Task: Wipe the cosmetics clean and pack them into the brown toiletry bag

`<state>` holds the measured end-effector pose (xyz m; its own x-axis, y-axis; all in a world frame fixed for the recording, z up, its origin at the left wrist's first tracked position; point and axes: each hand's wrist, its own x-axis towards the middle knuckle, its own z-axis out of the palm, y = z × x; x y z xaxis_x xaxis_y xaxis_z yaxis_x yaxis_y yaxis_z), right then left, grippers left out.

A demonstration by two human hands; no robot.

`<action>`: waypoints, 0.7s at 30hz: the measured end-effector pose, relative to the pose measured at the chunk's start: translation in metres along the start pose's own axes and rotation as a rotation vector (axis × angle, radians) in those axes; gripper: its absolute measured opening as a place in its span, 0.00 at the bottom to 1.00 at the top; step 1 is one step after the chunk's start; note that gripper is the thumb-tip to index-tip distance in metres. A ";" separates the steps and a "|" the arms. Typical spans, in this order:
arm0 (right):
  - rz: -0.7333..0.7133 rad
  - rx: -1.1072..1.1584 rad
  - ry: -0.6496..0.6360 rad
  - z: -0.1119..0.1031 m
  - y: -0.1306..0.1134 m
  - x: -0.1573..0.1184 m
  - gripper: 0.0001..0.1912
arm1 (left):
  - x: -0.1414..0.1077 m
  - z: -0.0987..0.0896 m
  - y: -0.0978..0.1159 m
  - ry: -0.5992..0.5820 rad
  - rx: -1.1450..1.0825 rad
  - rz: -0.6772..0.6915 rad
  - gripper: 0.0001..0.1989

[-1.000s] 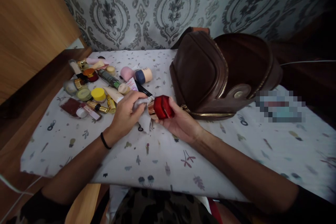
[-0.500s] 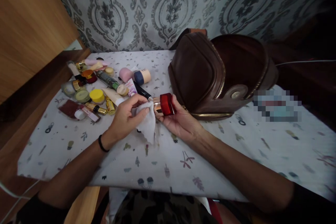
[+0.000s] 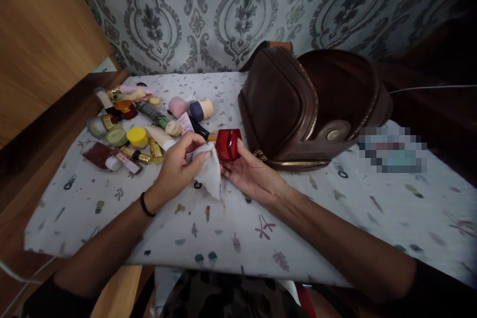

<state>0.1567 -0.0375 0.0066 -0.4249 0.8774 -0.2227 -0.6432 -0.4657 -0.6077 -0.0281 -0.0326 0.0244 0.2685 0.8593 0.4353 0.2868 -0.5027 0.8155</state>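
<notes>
Between thumb and fingers, my left hand pinches a white cloth whose loose end hangs down over the table. My right hand grips a glossy red glass bottle, with the thumb on its right side and the fingers beneath. Cloth and bottle are side by side; whether they touch is hard to tell. Just behind them lie a black tube and a white tube with a pink pattern.
Cosmetics crowd the table's left side, among them a yellow-lidded jar, a dark red bottle and a blue-and-peach jar. An unzipped brown leather bag stands behind my right hand. A blurred-out patch lies to the right.
The red bottle has turned in my right hand and shifted slightly left, so its gold part hardly shows. My left hand keeps its pinch on the cloth.
</notes>
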 end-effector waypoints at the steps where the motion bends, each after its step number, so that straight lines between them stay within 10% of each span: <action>1: -0.014 -0.004 -0.001 0.001 0.000 -0.001 0.14 | 0.001 -0.001 0.000 0.023 -0.015 -0.007 0.05; 21: -0.108 -0.105 0.064 0.003 0.005 -0.003 0.22 | -0.002 -0.001 0.013 -0.025 0.345 0.355 0.06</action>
<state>0.1531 -0.0432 0.0065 -0.3133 0.9289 -0.1975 -0.6119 -0.3565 -0.7061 -0.0259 -0.0410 0.0340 0.4254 0.6289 0.6508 0.4602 -0.7695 0.4427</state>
